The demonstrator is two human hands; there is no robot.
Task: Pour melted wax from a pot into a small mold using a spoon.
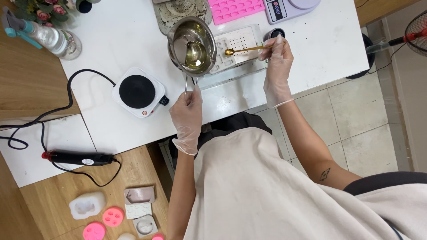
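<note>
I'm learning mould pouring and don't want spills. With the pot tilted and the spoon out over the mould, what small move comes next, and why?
Probably tip the gold spoon into a cavity of the white mould: the right hand holds it just above, while the left hand keeps the pot of clear yellowish liquid tilted beside it.

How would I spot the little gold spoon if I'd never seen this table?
Find the white table, then the steel pot tilted above a white mould tray. The gold spoon lies level over that tray, pinched by the gloved right hand; nothing else there is golden.
</note>
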